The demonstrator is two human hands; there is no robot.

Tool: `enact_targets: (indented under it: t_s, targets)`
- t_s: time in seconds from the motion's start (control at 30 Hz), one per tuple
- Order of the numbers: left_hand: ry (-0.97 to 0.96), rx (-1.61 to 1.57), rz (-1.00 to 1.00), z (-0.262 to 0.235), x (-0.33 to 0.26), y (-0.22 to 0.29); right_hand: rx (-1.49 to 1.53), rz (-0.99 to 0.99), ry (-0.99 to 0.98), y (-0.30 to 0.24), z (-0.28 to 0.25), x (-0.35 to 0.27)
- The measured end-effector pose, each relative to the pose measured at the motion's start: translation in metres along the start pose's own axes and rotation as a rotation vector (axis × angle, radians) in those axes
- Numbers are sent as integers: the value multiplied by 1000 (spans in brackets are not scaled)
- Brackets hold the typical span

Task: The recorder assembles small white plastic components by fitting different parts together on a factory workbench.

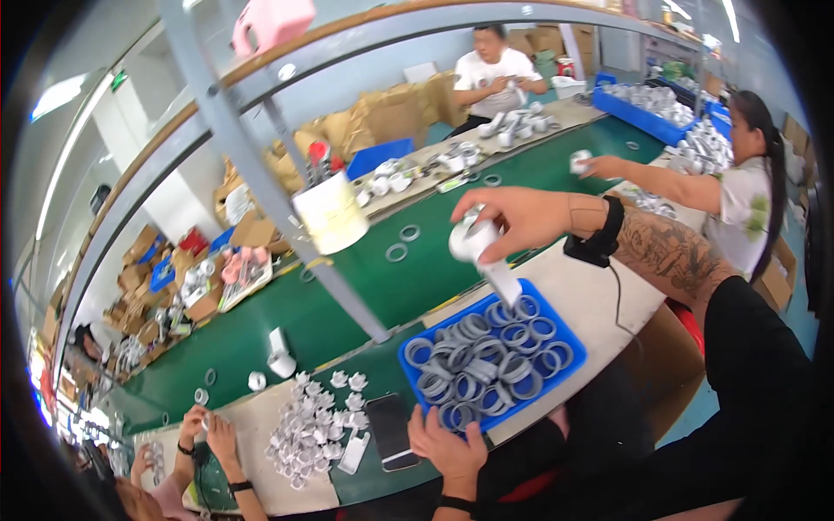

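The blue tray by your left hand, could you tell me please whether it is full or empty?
Full, or nearly: the blue tray holds grey rings heaped across almost its whole floor, with the left hand resting at its near edge.

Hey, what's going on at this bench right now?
A person at a green work table holds a white plastic fitting up in the right hand, above a blue tray full of grey rings. The left hand rests at the tray's near edge, beside a dark phone. A pile of small white parts lies to the left. Co-workers around the table handle similar white pieces, and loose rings lie on the green surface.
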State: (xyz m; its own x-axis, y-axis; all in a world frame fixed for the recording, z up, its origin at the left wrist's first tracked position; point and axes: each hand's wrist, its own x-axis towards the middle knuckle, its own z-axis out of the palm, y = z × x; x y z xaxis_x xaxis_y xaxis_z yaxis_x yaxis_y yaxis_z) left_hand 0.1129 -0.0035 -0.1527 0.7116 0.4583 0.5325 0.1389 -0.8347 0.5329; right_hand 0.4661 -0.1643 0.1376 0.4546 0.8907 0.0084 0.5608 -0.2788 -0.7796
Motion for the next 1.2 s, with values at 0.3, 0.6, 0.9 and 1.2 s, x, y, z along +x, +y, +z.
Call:
enact_targets:
  t_s: [0.3, 0.6, 0.9, 1.2]
  targets:
    - [21, -1308, -423, -59, 3, 114, 503, -268, -723, -62, 96, -131]
    - [-539, -1294, -529, -107, 15, 120, 760, -55, -264, -11, 153, -164]
    - [-335, -945, -281, -98, 55, 134, 849, 29, 3, -35, 155, -171]
    - [-426, -720, -230, -114, 68, 137, 430, -32, 80, -38, 155, -169]
